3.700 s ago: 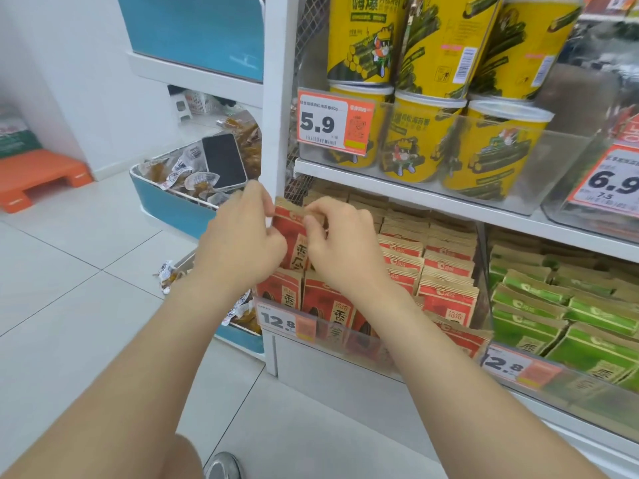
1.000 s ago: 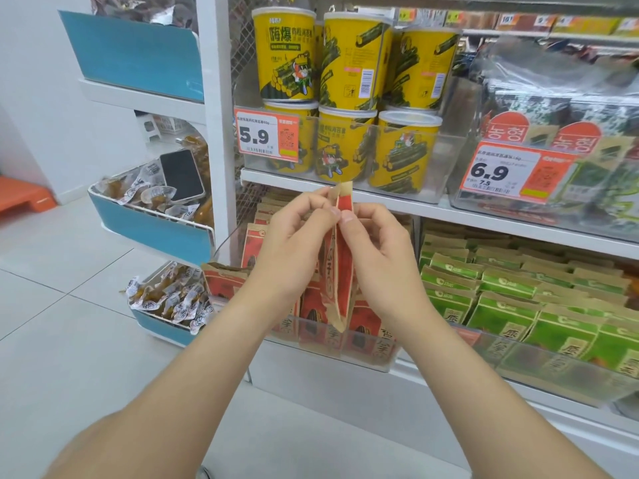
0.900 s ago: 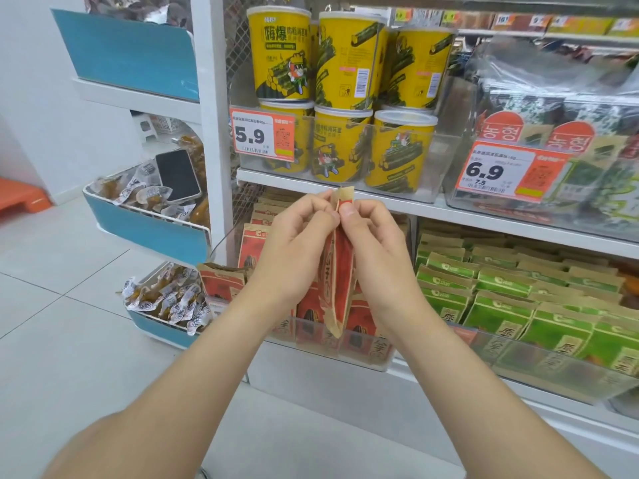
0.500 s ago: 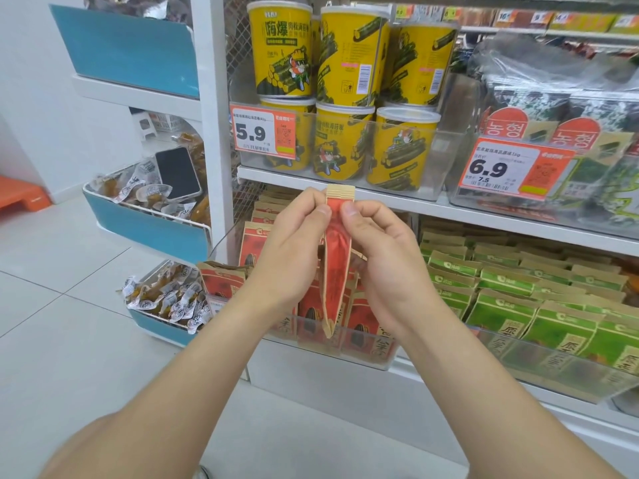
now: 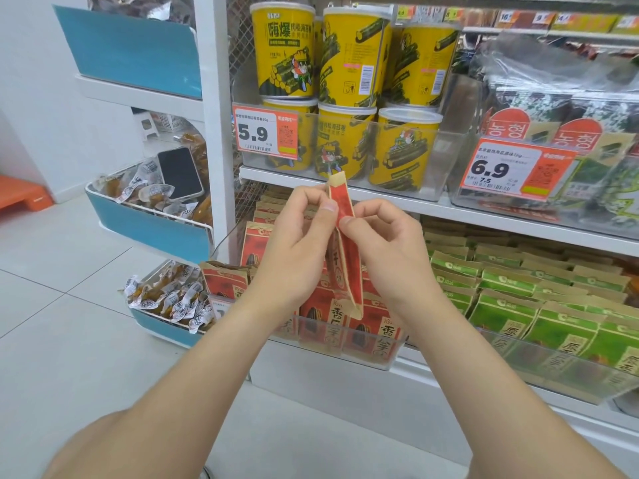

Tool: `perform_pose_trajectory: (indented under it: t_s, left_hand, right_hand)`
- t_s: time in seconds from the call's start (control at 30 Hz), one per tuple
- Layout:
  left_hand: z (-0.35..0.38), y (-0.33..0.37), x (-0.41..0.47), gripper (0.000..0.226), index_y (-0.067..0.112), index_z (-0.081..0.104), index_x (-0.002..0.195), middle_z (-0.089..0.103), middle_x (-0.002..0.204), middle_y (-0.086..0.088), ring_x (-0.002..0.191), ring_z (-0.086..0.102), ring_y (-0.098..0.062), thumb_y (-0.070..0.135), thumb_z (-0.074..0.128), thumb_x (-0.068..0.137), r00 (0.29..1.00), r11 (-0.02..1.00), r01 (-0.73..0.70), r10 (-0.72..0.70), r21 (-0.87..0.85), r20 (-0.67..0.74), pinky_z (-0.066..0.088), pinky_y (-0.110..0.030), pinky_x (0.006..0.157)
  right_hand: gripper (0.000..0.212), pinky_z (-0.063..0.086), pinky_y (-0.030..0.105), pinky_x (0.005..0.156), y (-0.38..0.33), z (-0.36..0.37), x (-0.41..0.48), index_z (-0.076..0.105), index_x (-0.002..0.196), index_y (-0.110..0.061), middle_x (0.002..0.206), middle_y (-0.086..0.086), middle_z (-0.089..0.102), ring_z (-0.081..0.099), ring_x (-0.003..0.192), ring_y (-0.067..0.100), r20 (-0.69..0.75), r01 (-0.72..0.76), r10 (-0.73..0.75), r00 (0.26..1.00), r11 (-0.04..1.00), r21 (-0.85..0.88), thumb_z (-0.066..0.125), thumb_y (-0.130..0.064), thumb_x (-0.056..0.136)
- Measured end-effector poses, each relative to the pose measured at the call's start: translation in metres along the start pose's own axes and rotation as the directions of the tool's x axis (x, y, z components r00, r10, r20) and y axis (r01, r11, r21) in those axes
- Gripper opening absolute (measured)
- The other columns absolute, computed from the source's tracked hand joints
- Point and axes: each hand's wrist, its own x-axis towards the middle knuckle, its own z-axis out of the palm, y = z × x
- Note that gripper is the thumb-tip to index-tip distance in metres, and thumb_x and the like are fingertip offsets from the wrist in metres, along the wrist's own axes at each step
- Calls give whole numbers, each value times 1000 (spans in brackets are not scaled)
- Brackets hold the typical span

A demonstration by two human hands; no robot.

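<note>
Both hands are raised at centre frame, in front of a shop shelf [image 5: 484,216]. The left hand [image 5: 294,250] pinches the packet [image 5: 347,271] near its top edge, thumb on the near side. The right hand [image 5: 387,257] pinches it just below, thumb against the red face, the remaining fingers curled. The hands sit close together, parted only by the packet. The packet is red and tan, held upright and edge-on to the camera, its top slightly left of its bottom. It hangs clear of the shelf and above the clear bin [image 5: 380,361]. That bin, at centre and below the hands, holds rows of matching red packets [image 5: 321,326] standing upright. Green packets [image 5: 518,305] fill the bin to the right of it. On the shelf above, at upper centre, yellow tubs [image 5: 287,57] stand stacked two high behind a tag [image 5: 266,133] reading 5.9. A second tag [image 5: 501,171], reading 6.9, is at centre right, in front of seaweed packs [image 5: 553,115]. At centre left a phone [image 5: 179,174] lies face up on wrapped snacks in a blue basket [image 5: 148,226]. A lower basket [image 5: 166,326] of wrapped snacks is beneath it. The floor [image 5: 69,340] is pale tile.
</note>
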Motion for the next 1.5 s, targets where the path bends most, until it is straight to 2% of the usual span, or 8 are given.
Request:
perform_pose_trajectory:
  t_s: [0.1, 0.23, 0.37, 0.5, 0.7, 0.9, 1.27, 1.5]
  left_hand:
    - [-2, 2, 0, 15, 2, 55, 104, 70, 114, 4, 87, 68, -5, 16, 58, 110, 997, 999, -31, 29, 19, 77, 49, -32, 75]
    - [-5, -2, 1, 28, 6, 59, 88, 52, 158, 24, 90, 73, -30, 31, 67, 97, 987, 998, -34, 24, 62, 158, 60, -55, 86]
    - [-7, -2, -1, 30, 11, 64, 78, 58, 154, 18, 101, 78, -19, 38, 72, 90, 993, 995, -63, 54, 76, 109, 60, -65, 89]
    - [-13, -3, 4, 32, -4, 55, 86, 77, 115, 6, 85, 73, -42, 23, 66, 99, 998, 998, -61, 61, -20, -10, 61, -69, 74]
    - [-23, -6, 6, 26, 1, 56, 94, 71, 139, 6, 102, 70, -49, 23, 66, 104, 999, 998, -43, 43, -48, -20, 58, -73, 86]
    - [-31, -7, 2, 29, 27, 79, 72, 64, 150, 6, 152, 31, 12, 41, 72, 96, 995, 969, -53, 29, 243, 100, 32, -52, 126]
    - [-42, -13, 4, 25, 20, 84, 75, 74, 130, 15, 147, 39, 13, 29, 69, 92, 993, 980, -40, 18, 193, 117, 46, -55, 117]
    - [-51, -13, 6, 24, 17, 81, 86, 56, 159, 0, 156, 26, 9, 32, 65, 97, 969, 974, -80, 27, 211, 245, 41, -57, 121]
  right_hand:
    - [11, 58, 44, 70, 0, -2, 2, 68, 85, -19, 101, 22, 74, 69, 77, 23, -18, 1, 0, 1000, 998, 60, 76, -19, 94]
    - [11, 65, 47, 74, 3, -2, 3, 73, 90, -18, 104, 18, 77, 76, 92, 36, -100, 5, 8, 995, 992, 130, 76, -22, 100]
    - [17, 63, 39, 73, 1, -5, 2, 76, 97, -14, 103, 15, 79, 76, 92, 30, -85, 32, -19, 996, 989, 143, 76, -30, 101]
    - [11, 60, 26, 85, -1, -11, 1, 78, 110, -18, 104, -1, 82, 78, 100, 14, 80, 102, -98, 992, 993, -54, 76, -20, 100]
    - [15, 62, 43, 92, 2, -8, -2, 74, 108, -25, 107, 1, 81, 78, 100, 20, 124, 36, -30, 992, 998, -49, 80, -33, 97]
    - [14, 56, 68, 97, 4, -7, -4, 73, 93, -19, 105, 18, 79, 69, 89, 35, 86, 24, -31, 996, 997, 80, 78, -32, 98]
    - [26, 60, 50, 80, 7, 1, -7, 75, 95, -15, 85, -1, 80, 71, 78, 14, 90, 96, -83, 992, 985, -144, 64, -34, 108]
    - [27, 54, 43, 73, 13, -2, -1, 63, 86, -19, 83, -4, 74, 65, 75, 13, 123, 138, -118, 985, 976, -166, 60, -35, 108]
